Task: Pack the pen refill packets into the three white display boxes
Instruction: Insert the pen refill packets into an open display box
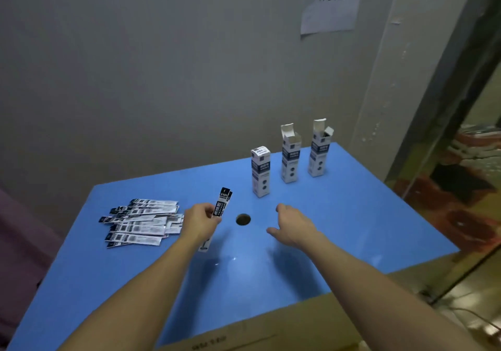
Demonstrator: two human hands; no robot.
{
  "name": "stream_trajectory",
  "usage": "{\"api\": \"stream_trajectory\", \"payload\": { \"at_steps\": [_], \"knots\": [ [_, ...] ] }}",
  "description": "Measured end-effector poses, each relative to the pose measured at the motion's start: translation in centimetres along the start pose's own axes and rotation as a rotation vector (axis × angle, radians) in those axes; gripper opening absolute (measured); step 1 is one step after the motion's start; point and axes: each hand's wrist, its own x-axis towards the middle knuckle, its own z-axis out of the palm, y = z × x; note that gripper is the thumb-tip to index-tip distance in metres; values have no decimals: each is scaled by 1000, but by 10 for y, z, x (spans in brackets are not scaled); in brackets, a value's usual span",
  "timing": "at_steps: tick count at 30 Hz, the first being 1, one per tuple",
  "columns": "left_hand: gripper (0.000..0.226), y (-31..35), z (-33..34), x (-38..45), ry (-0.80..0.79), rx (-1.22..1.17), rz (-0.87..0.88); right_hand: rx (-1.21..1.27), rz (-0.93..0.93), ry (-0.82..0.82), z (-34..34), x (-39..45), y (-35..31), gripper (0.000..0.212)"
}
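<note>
While left hand (202,222) fingers grip refill packets (222,204) | right hand (291,227) fingers spread, empty

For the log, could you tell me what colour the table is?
Blue; the table shows plainly in the head view.

Blue table (339,215), white display boxes (260,171) with dark navy printed panels, black-and-silver refill packets (141,222), grey wall (135,66), pale paper sign (332,3) with dark characters, brown cardboard (271,329).
</note>
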Motion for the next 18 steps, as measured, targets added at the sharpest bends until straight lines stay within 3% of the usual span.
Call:
{"api": "stream_trajectory", "payload": {
  "at_steps": [11, 18],
  "knots": [
    [9, 89, 113, -15, 40, -64, -54, -31, 27, -19, -35, -9, 157, 61],
    [10, 126, 155, -17, 71, -60, -103, -20, 28, -67, -45, 5, 218, 61]
  ]
}}
